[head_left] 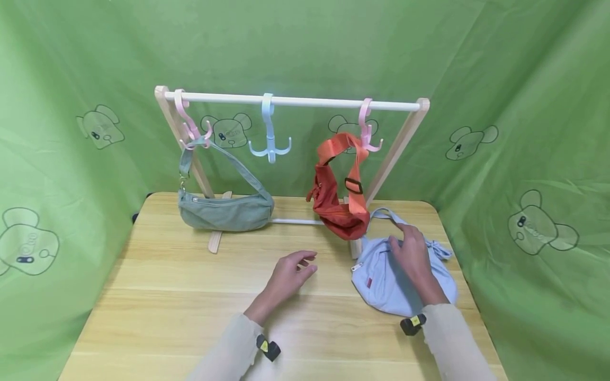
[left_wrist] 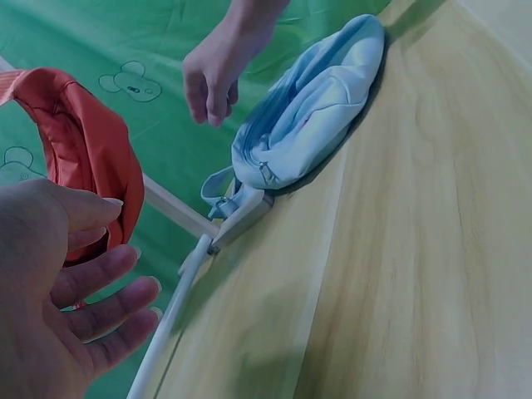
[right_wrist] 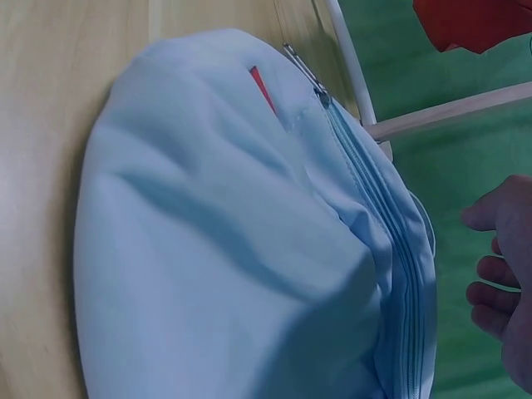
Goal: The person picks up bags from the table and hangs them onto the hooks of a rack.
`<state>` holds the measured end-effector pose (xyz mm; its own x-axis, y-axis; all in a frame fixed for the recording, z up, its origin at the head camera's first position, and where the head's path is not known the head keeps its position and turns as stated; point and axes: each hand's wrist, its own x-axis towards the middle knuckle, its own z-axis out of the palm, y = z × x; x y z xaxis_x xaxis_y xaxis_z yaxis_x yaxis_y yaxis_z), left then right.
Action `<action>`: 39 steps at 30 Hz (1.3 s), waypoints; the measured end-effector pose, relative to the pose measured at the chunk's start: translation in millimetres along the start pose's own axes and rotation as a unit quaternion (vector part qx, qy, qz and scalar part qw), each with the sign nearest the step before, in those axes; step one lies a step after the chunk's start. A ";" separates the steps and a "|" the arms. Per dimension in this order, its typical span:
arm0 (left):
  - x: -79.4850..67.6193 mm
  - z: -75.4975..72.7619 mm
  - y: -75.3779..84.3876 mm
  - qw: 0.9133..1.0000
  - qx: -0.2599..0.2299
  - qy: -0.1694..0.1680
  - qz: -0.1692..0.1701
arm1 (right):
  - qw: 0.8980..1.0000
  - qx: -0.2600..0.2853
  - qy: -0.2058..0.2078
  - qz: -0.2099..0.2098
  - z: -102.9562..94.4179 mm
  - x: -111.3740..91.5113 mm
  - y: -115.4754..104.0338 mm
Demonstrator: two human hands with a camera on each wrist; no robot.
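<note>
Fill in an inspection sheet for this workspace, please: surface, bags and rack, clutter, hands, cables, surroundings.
Surface: table with a light wood-grain top.
Bags and rack: light-blue bag lies on the table at the right; green bag hangs from the left pink hook, red bag from the right pink hook; the blue hook on the rack between them carries no bag.
Clutter: nothing seen.
Hands: left hand over the table, holding nothing; right hand above the light-blue bag, not gripping it.
Cables: nothing seen.
Surroundings: green curtain printed with cartoon animal heads.
</note>
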<state>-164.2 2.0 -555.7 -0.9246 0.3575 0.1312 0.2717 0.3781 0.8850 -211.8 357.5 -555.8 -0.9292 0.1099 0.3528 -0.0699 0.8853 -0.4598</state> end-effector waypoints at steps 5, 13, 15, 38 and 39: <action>4.5 2.3 0.2 1.000 0.005 -0.002 -0.003 | 1.000 0.003 0.010 -0.007 0.2 3.1 0.6; 13.2 10.7 -0.7 1.000 -0.001 -0.015 -0.006 | 1.000 -0.001 0.013 -0.011 -2.1 8.6 0.3; 15.1 12.8 0.2 1.000 0.001 -0.016 -0.002 | 1.000 -0.003 0.013 -0.012 -2.8 10.5 1.1; 28.1 26.1 14.9 0.999 0.017 -0.039 0.003 | 0.999 -0.014 0.017 -0.029 -5.1 27.4 16.2; 28.4 26.6 15.2 0.999 0.017 -0.041 0.003 | 0.999 -0.015 0.017 -0.030 -5.3 28.3 16.6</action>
<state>-179.3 40.6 -550.4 -0.8984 0.4280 0.0984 0.2877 0.4044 0.8682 -237.4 377.7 -549.2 -0.9109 0.0705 0.4066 -0.1144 0.9035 -0.4131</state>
